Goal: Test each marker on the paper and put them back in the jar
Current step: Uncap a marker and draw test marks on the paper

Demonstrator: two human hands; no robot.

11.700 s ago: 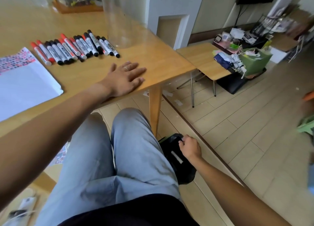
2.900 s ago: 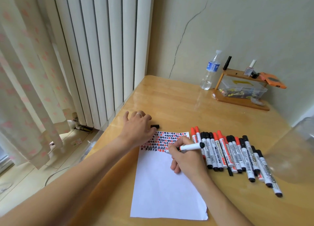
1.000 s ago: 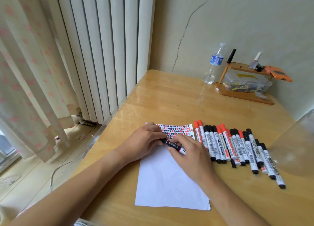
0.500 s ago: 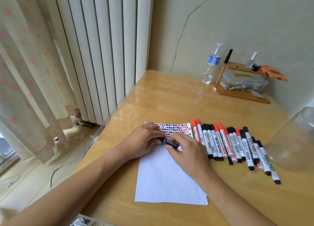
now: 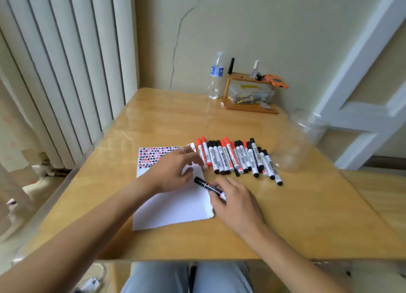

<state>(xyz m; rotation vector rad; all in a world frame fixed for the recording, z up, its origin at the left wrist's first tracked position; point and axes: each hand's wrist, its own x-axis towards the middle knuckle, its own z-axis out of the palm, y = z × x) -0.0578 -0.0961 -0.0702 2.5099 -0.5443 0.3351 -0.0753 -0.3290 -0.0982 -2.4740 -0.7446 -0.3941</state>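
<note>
Nearest us, the right hand (image 5: 236, 202) curls its fingers (image 5: 216, 197) round a capped black marker (image 5: 209, 187), long axis toward 10 o'clock over the paper (image 5: 173, 204). The left hand (image 5: 173, 171) hovers relaxed, holding nothing. The clear jar (image 5: 294, 143) stands at 2 o'clock on the worktop (image 5: 307, 215), beyond the marker row (image 5: 237, 157), nearer our right hand.

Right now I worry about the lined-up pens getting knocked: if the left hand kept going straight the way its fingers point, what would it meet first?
Probably the red-capped marker at the near end of the marker row; the left hand has its fingertips just short of it, though depth is unclear.
</note>
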